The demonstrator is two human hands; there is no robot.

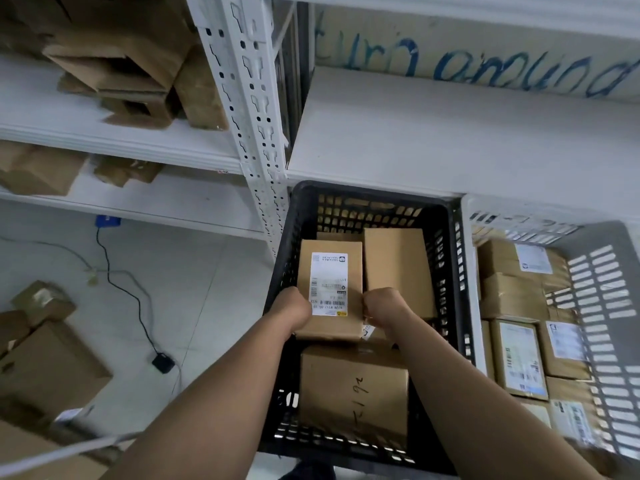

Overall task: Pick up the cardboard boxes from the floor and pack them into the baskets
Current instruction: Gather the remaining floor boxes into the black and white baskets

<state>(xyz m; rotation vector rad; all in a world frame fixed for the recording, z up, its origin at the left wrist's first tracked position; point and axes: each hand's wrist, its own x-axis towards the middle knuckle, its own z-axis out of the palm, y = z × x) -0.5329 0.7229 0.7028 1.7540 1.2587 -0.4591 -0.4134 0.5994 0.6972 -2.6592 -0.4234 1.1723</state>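
A labelled cardboard box [330,268] with a white shipping label sits inside the black basket [446,258]. My left hand [292,308] grips its near left corner and my right hand [382,306] grips its near right edge. Beside it in the basket lies a plain box [396,268], and nearer to me a larger box with handwriting [353,389]. To the right stands a white basket [609,306] filled with several labelled boxes [519,358]. More cardboard boxes [48,362] lie on the floor at the left.
White metal shelving [256,109] rises behind the baskets, with open cartons [121,64] on its left shelves. A black cable and adapter [162,362] run over the tiled floor at the left. A white bar [62,452] crosses the bottom left.
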